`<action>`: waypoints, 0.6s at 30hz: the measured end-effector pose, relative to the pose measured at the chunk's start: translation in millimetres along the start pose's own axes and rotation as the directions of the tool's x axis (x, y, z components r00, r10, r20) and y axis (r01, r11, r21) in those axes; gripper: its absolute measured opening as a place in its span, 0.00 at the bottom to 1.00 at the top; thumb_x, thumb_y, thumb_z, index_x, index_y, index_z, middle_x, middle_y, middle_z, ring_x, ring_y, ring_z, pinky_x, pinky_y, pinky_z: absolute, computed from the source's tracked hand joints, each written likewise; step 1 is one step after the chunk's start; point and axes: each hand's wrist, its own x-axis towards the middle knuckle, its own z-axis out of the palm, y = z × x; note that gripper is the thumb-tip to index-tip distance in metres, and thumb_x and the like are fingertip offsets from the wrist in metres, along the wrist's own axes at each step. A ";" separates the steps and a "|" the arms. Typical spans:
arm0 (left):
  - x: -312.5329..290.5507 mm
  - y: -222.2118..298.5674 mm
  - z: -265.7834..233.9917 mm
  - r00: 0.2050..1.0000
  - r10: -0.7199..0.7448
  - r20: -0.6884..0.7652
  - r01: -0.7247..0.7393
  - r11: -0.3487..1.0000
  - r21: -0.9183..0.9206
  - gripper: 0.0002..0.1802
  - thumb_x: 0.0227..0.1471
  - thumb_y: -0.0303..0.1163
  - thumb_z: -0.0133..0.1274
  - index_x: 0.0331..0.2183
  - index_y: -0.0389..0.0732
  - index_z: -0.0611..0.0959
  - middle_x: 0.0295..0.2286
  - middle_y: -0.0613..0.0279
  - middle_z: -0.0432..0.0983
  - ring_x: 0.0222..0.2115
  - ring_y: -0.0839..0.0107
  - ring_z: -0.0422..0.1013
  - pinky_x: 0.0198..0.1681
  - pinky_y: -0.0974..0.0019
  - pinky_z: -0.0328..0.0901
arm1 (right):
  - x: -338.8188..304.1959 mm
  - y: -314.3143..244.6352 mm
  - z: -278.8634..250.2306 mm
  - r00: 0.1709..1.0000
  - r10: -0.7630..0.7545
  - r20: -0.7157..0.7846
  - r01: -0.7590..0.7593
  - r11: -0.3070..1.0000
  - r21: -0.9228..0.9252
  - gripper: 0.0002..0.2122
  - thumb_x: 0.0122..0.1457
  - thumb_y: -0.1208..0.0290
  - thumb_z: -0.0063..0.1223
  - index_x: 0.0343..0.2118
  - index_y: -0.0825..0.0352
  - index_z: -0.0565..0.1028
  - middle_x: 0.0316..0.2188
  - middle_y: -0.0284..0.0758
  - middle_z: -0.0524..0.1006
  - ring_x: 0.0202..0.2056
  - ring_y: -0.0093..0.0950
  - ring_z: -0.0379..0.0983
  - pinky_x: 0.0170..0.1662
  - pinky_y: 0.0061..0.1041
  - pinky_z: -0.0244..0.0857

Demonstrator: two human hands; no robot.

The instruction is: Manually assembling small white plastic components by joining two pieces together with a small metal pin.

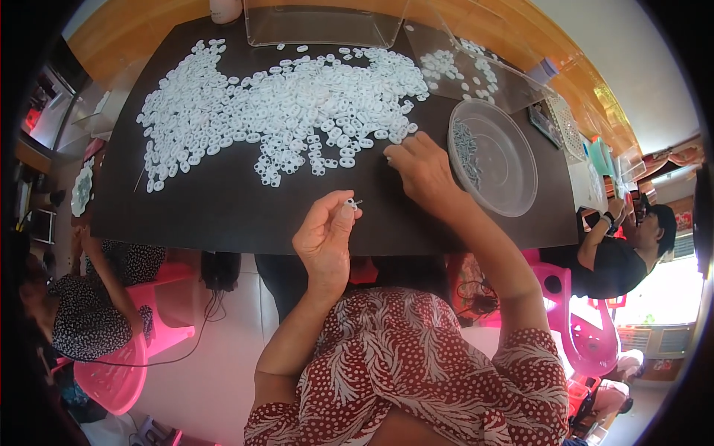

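My left hand (326,239) is raised over the table's near edge, thumb and fingertips pinching a small white plastic piece (350,204) with holes. A short thin metal screw or pin (359,201) sticks out of that piece toward the right. Further forward, my right hand (425,169) is closed, its fingertips just above the table at the right end of a spread pile of white oval plastic pieces (312,97). Whatever its fingers pinch, if anything, is too small to name. Beside it on the right lies a round clear tub (513,167), holding many small grey screws (466,152).
A clear plastic box (323,43) stands at the dark table's (223,223) far side. More white pieces (446,63) lie behind a clear panel at far right, near a purple-capped bottle (543,70). Other people sit at left (89,316) and right (617,260), by pink chairs (587,342).
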 end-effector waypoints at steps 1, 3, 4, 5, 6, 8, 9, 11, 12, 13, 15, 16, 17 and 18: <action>-0.1 -0.4 0.0 1.000 -0.001 0.001 0.001 1.000 -0.019 0.09 0.53 0.26 0.52 0.38 0.34 0.78 0.26 0.67 0.74 0.25 0.83 0.68 0.28 0.81 0.60 | -1.1 -5.4 -1.8 1.000 -0.002 0.001 0.002 1.000 0.002 0.07 0.47 0.81 0.51 0.31 0.67 0.76 0.22 0.35 0.69 0.27 0.30 0.66 0.29 0.26 0.60; 0.2 0.0 0.0 1.000 -0.002 -0.001 0.002 0.999 -0.036 0.09 0.53 0.26 0.52 0.38 0.34 0.78 0.26 0.66 0.74 0.25 0.83 0.68 0.28 0.80 0.60 | -2.1 -23.1 -7.3 0.934 0.351 0.063 -0.324 0.762 0.561 0.03 0.47 0.80 0.53 0.27 0.69 0.74 0.20 0.33 0.72 0.23 0.28 0.68 0.27 0.25 0.60; 0.8 1.6 -0.1 1.000 -0.029 -0.004 0.029 0.999 -0.045 0.08 0.53 0.26 0.52 0.37 0.33 0.77 0.26 0.65 0.75 0.25 0.83 0.68 0.28 0.80 0.60 | -1.2 -31.1 -11.5 0.933 0.354 0.063 -0.326 0.761 0.561 0.03 0.47 0.80 0.53 0.27 0.69 0.74 0.20 0.33 0.72 0.23 0.28 0.68 0.27 0.25 0.60; 1.5 3.1 -0.3 0.998 -0.056 -0.008 0.056 0.997 -0.053 0.08 0.53 0.26 0.52 0.36 0.33 0.77 0.26 0.64 0.75 0.25 0.82 0.68 0.28 0.80 0.60 | 0.6 -39.0 -16.2 0.869 0.451 0.203 -0.424 0.470 0.774 0.04 0.50 0.76 0.55 0.29 0.69 0.75 0.21 0.31 0.73 0.23 0.22 0.67 0.26 0.22 0.60; 2.8 4.5 -1.2 0.998 -0.058 -0.007 0.058 0.997 -0.051 0.08 0.53 0.26 0.52 0.36 0.33 0.77 0.26 0.64 0.75 0.25 0.82 0.68 0.28 0.80 0.60 | 1.1 -44.7 -18.1 0.795 0.484 0.365 -0.471 0.114 0.875 0.06 0.52 0.73 0.56 0.32 0.69 0.76 0.21 0.28 0.74 0.22 0.17 0.67 0.25 0.19 0.59; 4.9 9.4 -2.8 0.992 -0.117 -0.040 0.114 0.991 -0.074 0.06 0.53 0.26 0.51 0.33 0.33 0.76 0.27 0.61 0.76 0.25 0.81 0.68 0.28 0.79 0.61 | 0.5 -51.3 -18.6 0.782 0.489 0.386 -0.476 0.068 0.877 0.07 0.53 0.72 0.56 0.33 0.69 0.76 0.22 0.26 0.74 0.23 0.14 0.65 0.25 0.18 0.59; 4.9 10.8 -2.2 0.992 -0.117 -0.042 0.114 0.991 -0.070 0.06 0.53 0.26 0.51 0.33 0.33 0.76 0.27 0.61 0.76 0.25 0.81 0.68 0.28 0.79 0.61 | -0.2 -54.7 -18.3 0.769 0.494 0.407 -0.481 0.026 0.877 0.08 0.53 0.72 0.56 0.35 0.69 0.76 0.23 0.24 0.74 0.24 0.11 0.64 0.26 0.16 0.59; 5.0 12.1 0.8 0.992 -0.119 -0.046 0.115 0.990 -0.088 0.05 0.53 0.26 0.51 0.32 0.34 0.75 0.27 0.59 0.77 0.25 0.79 0.69 0.29 0.78 0.62 | -4.1 -62.6 -14.3 0.754 0.512 0.411 -0.465 -0.027 0.885 0.08 0.53 0.74 0.55 0.35 0.70 0.76 0.23 0.26 0.74 0.25 0.12 0.66 0.28 0.15 0.61; 4.9 12.5 2.4 0.992 -0.119 -0.046 0.115 0.990 -0.085 0.05 0.53 0.26 0.51 0.32 0.34 0.75 0.27 0.59 0.77 0.25 0.79 0.69 0.29 0.78 0.62 | -5.6 -67.1 -12.6 0.739 0.530 0.417 -0.448 -0.076 0.891 0.07 0.54 0.75 0.54 0.36 0.70 0.76 0.23 0.27 0.75 0.25 0.13 0.68 0.30 0.15 0.63; 4.6 12.2 3.5 0.992 -0.117 -0.042 0.113 0.989 -0.100 0.05 0.53 0.26 0.51 0.32 0.33 0.75 0.27 0.59 0.77 0.25 0.79 0.69 0.29 0.78 0.62 | -4.8 -73.4 -12.0 0.740 0.527 0.419 -0.448 -0.079 0.890 0.07 0.54 0.75 0.54 0.36 0.70 0.76 0.23 0.27 0.75 0.25 0.13 0.68 0.30 0.15 0.63; 4.8 11.7 3.0 0.992 -0.115 -0.041 0.110 0.988 -0.112 0.05 0.53 0.25 0.51 0.33 0.33 0.75 0.28 0.58 0.77 0.25 0.78 0.69 0.29 0.78 0.62 | -1.5 -84.0 -12.9 0.750 0.569 0.336 -0.340 -0.104 0.935 0.06 0.54 0.79 0.52 0.35 0.71 0.75 0.25 0.29 0.76 0.28 0.14 0.70 0.33 0.14 0.64; 4.6 11.6 3.0 0.991 -0.123 -0.045 0.117 0.986 -0.116 0.05 0.53 0.25 0.51 0.32 0.33 0.75 0.28 0.58 0.77 0.26 0.78 0.69 0.29 0.77 0.62 | -2.9 -84.0 -11.3 0.749 0.571 0.335 -0.339 -0.105 0.935 0.06 0.54 0.79 0.52 0.35 0.71 0.75 0.25 0.29 0.76 0.28 0.14 0.70 0.33 0.14 0.64; 4.5 11.6 3.1 0.990 -0.131 -0.048 0.125 0.985 -0.121 0.05 0.53 0.25 0.51 0.32 0.33 0.75 0.28 0.58 0.76 0.26 0.77 0.69 0.29 0.77 0.63 | -5.2 -83.6 -8.3 0.755 0.569 0.325 -0.327 -0.103 0.940 0.05 0.54 0.80 0.52 0.34 0.72 0.75 0.25 0.29 0.76 0.29 0.14 0.71 0.34 0.14 0.65; 4.6 12.0 3.1 0.990 -0.131 -0.046 0.125 0.985 -0.120 0.05 0.53 0.25 0.51 0.32 0.33 0.75 0.28 0.58 0.76 0.26 0.77 0.69 0.29 0.77 0.63 | -6.7 -83.5 -6.9 0.761 0.568 0.314 -0.314 -0.101 0.944 0.04 0.54 0.81 0.51 0.33 0.72 0.75 0.26 0.30 0.77 0.29 0.15 0.72 0.34 0.14 0.65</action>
